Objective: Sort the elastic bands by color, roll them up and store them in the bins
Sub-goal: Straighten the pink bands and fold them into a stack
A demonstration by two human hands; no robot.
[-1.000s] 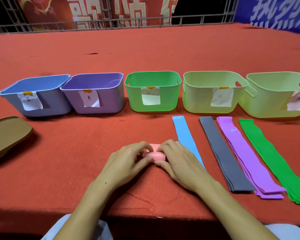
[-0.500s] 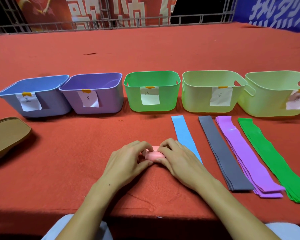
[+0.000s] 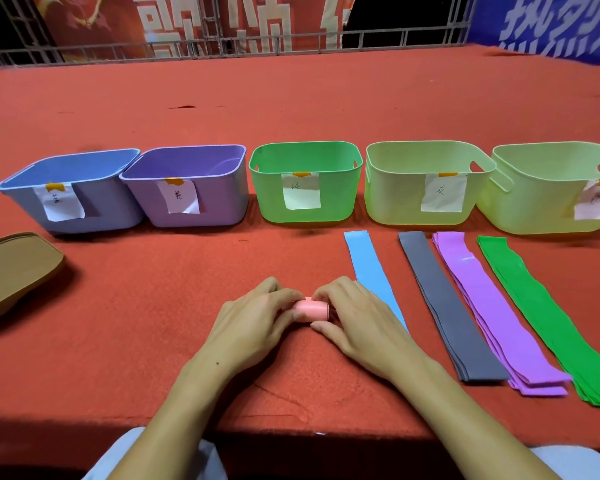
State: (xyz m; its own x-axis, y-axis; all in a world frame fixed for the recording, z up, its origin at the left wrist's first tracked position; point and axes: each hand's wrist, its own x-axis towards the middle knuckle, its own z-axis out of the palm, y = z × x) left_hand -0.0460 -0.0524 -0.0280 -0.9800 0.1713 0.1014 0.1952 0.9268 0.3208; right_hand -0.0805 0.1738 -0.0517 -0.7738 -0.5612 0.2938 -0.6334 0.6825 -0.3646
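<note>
pink band (image 3: 310,309) now a tight roll, held between both hands near the front edge of the red table (image 3: 153,306), about mid-width; left hand (image 3: 253,323) and right hand (image 3: 357,323) both curled, fingertips pinching the roll's ends, it sits on or just above the cloth, cannot tell which. sorting looks done: blue strip (image 3: 368,268), grey stack (image 3: 444,306), purple stack (image 3: 492,317) and green stack (image 3: 548,320) lie flat side by side toward the right edge, none rolled. five bins in a row behind: blue bin (image 3: 94,213), purple bin (image 3: 219,202), green bin (image 3: 336,195), two pale yellow-green bins (image 3: 406,202); what shows of their insides looks empty. judgement: early stage, first roll nearly ready to bin, four colours left
</note>
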